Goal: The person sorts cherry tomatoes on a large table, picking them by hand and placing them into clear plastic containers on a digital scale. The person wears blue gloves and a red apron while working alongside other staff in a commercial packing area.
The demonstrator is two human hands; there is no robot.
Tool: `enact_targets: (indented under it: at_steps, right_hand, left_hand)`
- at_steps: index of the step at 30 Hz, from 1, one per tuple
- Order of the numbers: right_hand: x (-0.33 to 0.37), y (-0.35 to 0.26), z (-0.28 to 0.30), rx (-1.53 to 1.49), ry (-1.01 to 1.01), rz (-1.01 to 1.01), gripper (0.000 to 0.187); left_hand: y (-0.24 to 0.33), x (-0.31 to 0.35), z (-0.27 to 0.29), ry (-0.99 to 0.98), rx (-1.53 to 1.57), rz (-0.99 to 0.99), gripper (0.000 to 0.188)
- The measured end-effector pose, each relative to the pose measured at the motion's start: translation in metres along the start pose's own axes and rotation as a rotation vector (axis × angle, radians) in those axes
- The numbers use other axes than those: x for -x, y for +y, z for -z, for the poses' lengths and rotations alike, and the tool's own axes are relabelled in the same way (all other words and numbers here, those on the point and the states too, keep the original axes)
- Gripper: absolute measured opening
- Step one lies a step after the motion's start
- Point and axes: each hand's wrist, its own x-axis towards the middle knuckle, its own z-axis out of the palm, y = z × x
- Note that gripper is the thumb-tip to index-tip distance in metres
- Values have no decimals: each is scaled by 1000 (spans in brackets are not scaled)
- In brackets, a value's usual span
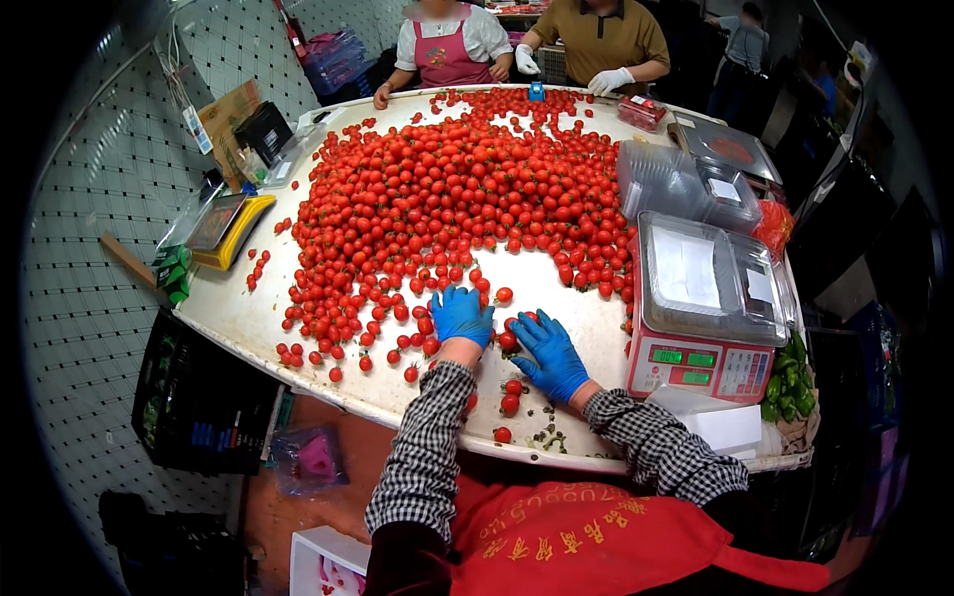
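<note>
A big heap of small red cherry tomatoes (437, 189) covers much of the white table. My left hand (462, 316), in a blue glove, lies at the near edge of the heap with fingers stretched forward and tomatoes around the fingertips. To its right, my right hand (549, 358), gloved the same way, rests palm down with fingers apart. Its fingertips touch or nearly touch a cherry tomato (508, 341); what is under the palm is hidden. A few loose tomatoes (510, 404) and green stem bits (549, 434) lie between my forearms.
A red-and-white scale (701, 363) bearing clear plastic boxes (686, 268) stands at right, beside green peppers (790, 377). More stacked clear trays (656, 179) are behind it. A yellow scale (234, 233) sits at left. Two people (442, 45) stand across the table.
</note>
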Motion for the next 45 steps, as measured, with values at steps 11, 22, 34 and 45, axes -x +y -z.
enact_targets:
  at_steps: [11, 22, 34, 45]
  right_hand:
    - [-1, 1, 3, -35, -38, -19, 66]
    - [2, 8, -6, -148, 98, 77, 59]
    - [1, 24, -31, -311, 54, 157, 57]
    - [5, 9, -26, -264, 118, 125, 58]
  left_hand:
    - [-8, 6, 9, 306, 280, 24, 30]
    - [-242, 260, 22, 943, 1026, 734, 15]
    - [-184, 651, -184, 735, 1476, 1981, 19]
    - [-408, 753, 1, 1312, 989, 1626, 31]
